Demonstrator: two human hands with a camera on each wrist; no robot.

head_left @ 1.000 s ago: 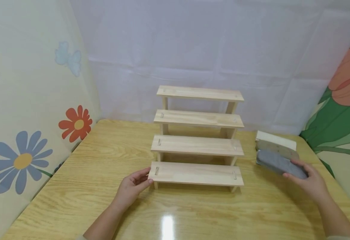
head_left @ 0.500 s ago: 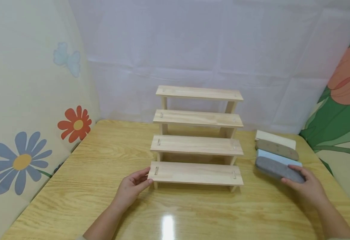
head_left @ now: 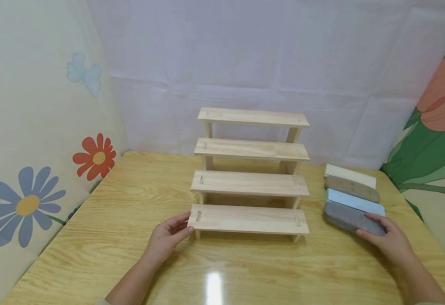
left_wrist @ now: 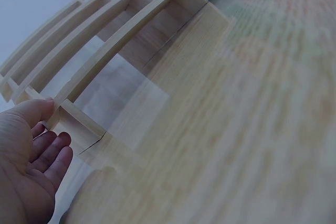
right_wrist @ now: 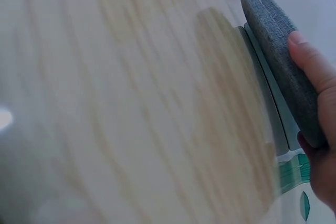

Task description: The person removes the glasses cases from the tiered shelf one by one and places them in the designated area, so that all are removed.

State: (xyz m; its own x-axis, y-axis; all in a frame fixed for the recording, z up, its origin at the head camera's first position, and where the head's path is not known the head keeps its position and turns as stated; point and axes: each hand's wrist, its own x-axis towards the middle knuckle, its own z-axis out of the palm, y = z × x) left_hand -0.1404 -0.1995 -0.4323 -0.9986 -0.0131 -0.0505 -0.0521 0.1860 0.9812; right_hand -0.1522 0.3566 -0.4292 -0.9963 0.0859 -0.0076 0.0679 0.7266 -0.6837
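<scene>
A pale wooden step stand (head_left: 250, 184) with several shelves rises from the middle of the table. At the left end of its lowest shelf (head_left: 249, 219), my left hand (head_left: 169, 235) pinches the corner with thumb and forefinger; the other fingers hang loosely bent in the left wrist view. On the right, a long grey fabric-covered case, like a glasses case (head_left: 353, 218), is gripped by its near right end in my right hand (head_left: 388, 237). The right wrist view shows the thumb along one face of the grey case (right_wrist: 281, 51). The fingers behind it are mostly hidden.
Behind the grey case, a light blue case (head_left: 355, 201), a brown case (head_left: 352, 189) and a white case (head_left: 349, 176) lie in a row. A white cloth (head_left: 245, 55) hangs behind the table (head_left: 131, 203). Flower-printed sheets stand at both sides.
My right hand has drawn the grey case slightly left and toward me, lowering it, so the light blue case behind it shows. The left hand has stayed at the shelf corner.
</scene>
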